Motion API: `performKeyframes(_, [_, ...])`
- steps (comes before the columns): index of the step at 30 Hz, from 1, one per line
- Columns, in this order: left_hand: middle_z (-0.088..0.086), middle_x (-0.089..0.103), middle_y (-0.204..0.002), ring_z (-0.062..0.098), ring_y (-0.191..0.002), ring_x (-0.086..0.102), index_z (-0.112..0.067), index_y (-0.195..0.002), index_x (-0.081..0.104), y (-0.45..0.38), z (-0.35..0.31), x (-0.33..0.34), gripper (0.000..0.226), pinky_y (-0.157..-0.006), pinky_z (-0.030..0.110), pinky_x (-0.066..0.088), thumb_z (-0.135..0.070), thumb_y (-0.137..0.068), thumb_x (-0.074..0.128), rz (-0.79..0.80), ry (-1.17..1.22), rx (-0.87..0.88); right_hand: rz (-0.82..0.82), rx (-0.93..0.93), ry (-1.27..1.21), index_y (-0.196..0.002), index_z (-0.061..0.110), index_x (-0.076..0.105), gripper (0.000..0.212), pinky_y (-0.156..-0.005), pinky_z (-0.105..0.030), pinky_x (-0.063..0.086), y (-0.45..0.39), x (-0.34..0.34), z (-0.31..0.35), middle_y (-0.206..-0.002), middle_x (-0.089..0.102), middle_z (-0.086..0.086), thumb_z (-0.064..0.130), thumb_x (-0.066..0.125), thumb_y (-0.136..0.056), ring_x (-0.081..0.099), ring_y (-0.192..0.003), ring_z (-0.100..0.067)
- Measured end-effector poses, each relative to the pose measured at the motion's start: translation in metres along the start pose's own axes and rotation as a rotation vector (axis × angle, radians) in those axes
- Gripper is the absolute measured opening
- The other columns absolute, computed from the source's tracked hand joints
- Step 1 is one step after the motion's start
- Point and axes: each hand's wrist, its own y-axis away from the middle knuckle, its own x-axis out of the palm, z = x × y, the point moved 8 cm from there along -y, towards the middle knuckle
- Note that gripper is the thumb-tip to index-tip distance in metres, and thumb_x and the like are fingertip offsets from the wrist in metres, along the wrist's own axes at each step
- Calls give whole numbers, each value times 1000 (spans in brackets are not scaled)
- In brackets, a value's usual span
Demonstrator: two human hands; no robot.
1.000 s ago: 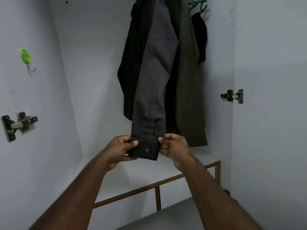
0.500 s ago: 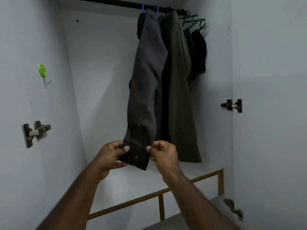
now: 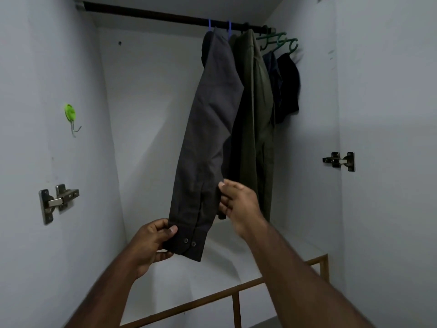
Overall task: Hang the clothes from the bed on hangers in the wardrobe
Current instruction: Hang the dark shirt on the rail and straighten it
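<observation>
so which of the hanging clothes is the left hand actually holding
The dark grey shirt, leftmost on the rail: the left hand pinches its buttoned cuff. The olive garment and dark ones further right hang free.

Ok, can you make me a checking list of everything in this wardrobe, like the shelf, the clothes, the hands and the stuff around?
Surface: white wardrobe shelf, bare, wooden front edge.
Job's things: grey shirt hanging from the rail on a blue hanger; olive garment and dark clothes beside it; spare green hangers.
Clutter: nothing seen.
Hands: left hand pinches the shirt's buttoned cuff; right hand open, fingers at the sleeve's edge.
Cables: nothing seen.
Surroundings: green wall hook, left hinge, right hinge.
</observation>
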Motion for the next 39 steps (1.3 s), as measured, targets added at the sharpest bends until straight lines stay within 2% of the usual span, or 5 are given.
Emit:
performKeyframes(10, [8, 77, -100, 26, -93, 73, -13, -111, 69, -14, 7, -23, 16, -68, 33, 55, -19, -99, 60, -60, -15, -25, -29, -91, -311, -118, 15, 68, 33, -86, -40, 59, -45, 28, 62, -109, 75, -8, 1, 69, -88, 72, -101, -23])
performKeyframes(18, [7, 77, -98, 24, -89, 72, -14, -107, 70, -31, 9, -23, 13, -66, 32, 55, -19, -99, 61, -119, -9, -47, -118, -198, -160, -121, 16, 66, 32, -81, -30, 56, -57, 3, 82, -110, 74, -5, 9, 71, -89, 69, -91, -16])
performKeyframes(25, [6, 77, -98, 25, -92, 72, -14, -110, 70, -37, 12, -22, 15, -67, 32, 55, -19, -99, 61, -97, -26, -61, -24, 6, 2, -149, 16, 42, 60, -104, -46, 42, -89, 14, 65, -147, 51, -7, 25, 65, -94, 49, -133, -29])
performKeyframes(29, [6, 77, -98, 25, -90, 72, -13, -109, 70, -39, 14, -24, 14, -68, 33, 55, -19, -100, 60, -92, -37, -70, -113, 9, 21, -118, 18, 62, 24, -103, -44, 41, -101, 6, 67, -141, 55, -5, 29, 61, -97, 54, -120, -24])
performKeyframes(39, [9, 77, -96, 21, -83, 71, -9, -106, 70, -52, 18, -35, 14, -67, 32, 54, -19, -99, 61, -132, -22, -73, 36, -54, -409, -120, 8, 63, 32, -102, -47, 51, -124, 22, 89, -121, 68, -14, 25, 63, -94, 65, -114, -31])
